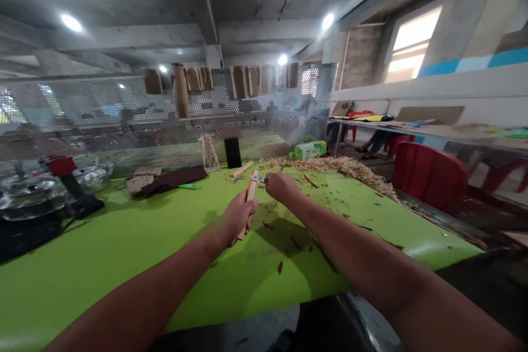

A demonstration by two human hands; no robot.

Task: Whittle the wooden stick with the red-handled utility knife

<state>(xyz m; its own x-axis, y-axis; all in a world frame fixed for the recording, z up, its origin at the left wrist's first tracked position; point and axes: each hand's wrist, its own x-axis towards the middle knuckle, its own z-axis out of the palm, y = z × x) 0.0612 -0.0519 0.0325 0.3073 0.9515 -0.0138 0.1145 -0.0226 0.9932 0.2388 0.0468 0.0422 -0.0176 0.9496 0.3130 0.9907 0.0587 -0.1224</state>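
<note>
My bench: green tabletop (103,253), dotted with dark wood chips (280,267). Along far edge, heap of pale wood shavings (325,166), plastic bottle (310,149) lying on its side just behind. Loose wooden strip (242,169) near black upright block (232,152), small stick-built frame (208,153) beside it. Dark sheet (173,179) touching cardboard scraps (140,181), small green stick (190,186) just in front. Far left, power tool with red top (61,166).
</note>
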